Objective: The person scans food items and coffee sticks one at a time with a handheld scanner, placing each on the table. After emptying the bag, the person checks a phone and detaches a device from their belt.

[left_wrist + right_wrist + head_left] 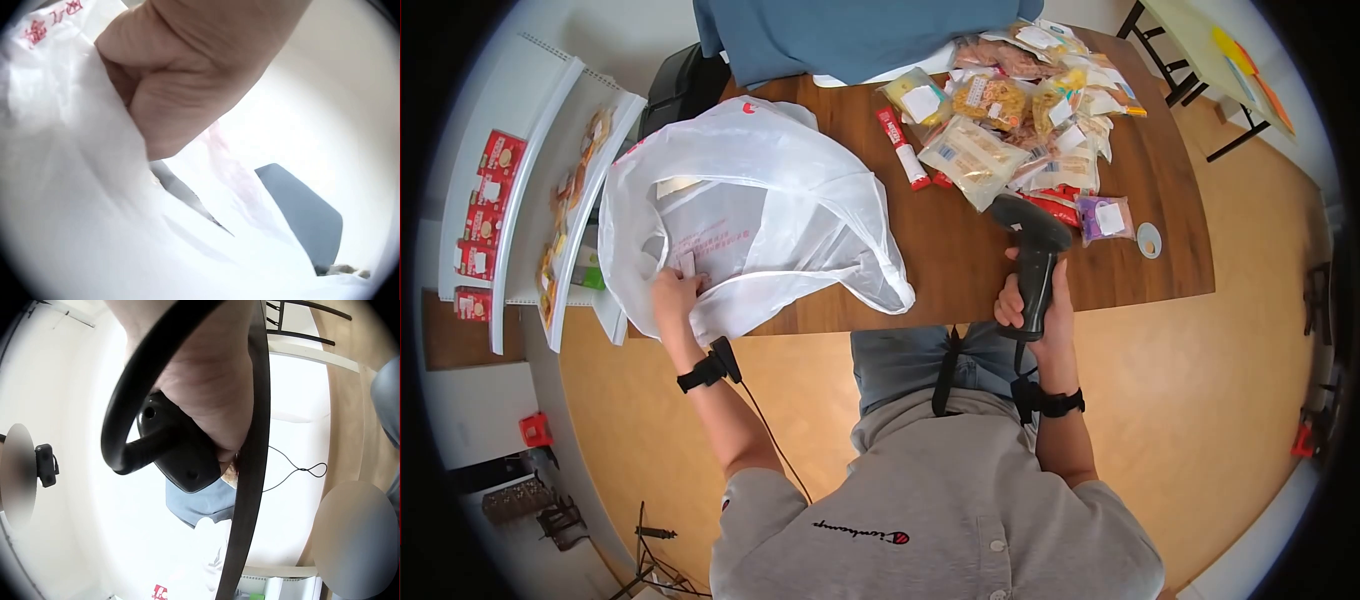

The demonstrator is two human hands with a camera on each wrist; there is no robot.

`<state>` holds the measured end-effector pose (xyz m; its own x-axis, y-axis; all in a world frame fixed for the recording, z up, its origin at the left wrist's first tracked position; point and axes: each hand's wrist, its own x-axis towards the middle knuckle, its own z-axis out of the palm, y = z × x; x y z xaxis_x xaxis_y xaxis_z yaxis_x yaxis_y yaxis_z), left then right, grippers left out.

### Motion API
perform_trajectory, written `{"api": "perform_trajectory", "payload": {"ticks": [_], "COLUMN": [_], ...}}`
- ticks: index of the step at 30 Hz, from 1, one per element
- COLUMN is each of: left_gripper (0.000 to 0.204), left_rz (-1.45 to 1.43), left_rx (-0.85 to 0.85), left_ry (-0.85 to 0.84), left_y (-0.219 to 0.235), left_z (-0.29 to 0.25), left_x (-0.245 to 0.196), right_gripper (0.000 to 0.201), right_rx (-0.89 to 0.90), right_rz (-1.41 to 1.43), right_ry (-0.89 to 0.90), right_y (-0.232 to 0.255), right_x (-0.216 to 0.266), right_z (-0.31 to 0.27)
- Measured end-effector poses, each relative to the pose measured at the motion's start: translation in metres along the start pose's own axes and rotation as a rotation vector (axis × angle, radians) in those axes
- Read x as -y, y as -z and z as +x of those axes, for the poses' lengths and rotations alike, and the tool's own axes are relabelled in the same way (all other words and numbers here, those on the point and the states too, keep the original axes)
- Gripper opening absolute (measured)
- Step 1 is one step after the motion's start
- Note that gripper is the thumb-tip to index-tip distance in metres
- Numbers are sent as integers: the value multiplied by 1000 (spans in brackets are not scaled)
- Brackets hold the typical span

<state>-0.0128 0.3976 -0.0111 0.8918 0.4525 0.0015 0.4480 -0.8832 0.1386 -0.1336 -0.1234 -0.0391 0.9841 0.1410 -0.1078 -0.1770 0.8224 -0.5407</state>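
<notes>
A white plastic bag (820,230) with red print lies open on the table's left side. My left hand (675,302) reaches in at its near rim, fingers curled on the plastic beside a small pale strip. In the left wrist view the bag's edge hides the fingertips of the left hand (187,69). My right hand (1055,315) grips a black barcode scanner (1035,270) upright by its handle, its head towards the packets. In the right wrist view, the cable leaves the butt of the scanner (181,456). Near the scanner head lies a clear food packet (972,160).
Several food packets (995,100) are heaped at the back right of the wooden table (960,270). A red-and-white stick packet (903,148) lies between bag and heap, and a purple packet (1106,218) near a round sticker (1149,240). White shelves (540,200) with red boxes (490,190) stand left.
</notes>
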Motion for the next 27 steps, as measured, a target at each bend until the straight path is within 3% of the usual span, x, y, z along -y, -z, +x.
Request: {"api": "perform_trajectory", "payload": {"ticks": [2, 4, 5, 7, 8, 10, 12, 17, 21, 27], "left_gripper": [45, 51, 51, 38, 38, 18, 16, 12, 15, 16], "left_rz": [-76, -287, -286, -1232, -1233, -1614, -1680, -1704, -1629, -1614], "left_rx": [67, -165, -162, -287, -289, -350, -258, 279, 385, 425], "left_ry": [58, -99, -100, -205, -202, -209, -167, -175, -258, -214], "left_y": [6, 19, 30, 50, 56, 61, 49, -30, -63, -61], "left_z": [0, -11, -22, -48, -51, -52, -63, -119, -144, -151], "left_x": [-9, -23, -42, -88, -99, -120, -151, -236, -260, -256], "right_gripper": [72, 71, 71, 70, 70, 70, 70, 69, 68, 58], "right_rx": [-11, -6, -9, -16, -14, 8, 3, -10, -14, 45], "right_rz": [3, 8, 7, 3, 0, -22, -32, -130, -336, -572], "right_ry": [13, 7, 7, -4, -6, 7, 15, 28, 43, 21], "right_y": [-1, -3, -3, -5, -4, -4, -5, 0, -1, -14], "right_x": [0, 1, 1, 1, 1, 1, -1, -3, -2, 2], "right_z": [0, 0, 0, 0, 1, 2, 0, -5, -11, -9]}}
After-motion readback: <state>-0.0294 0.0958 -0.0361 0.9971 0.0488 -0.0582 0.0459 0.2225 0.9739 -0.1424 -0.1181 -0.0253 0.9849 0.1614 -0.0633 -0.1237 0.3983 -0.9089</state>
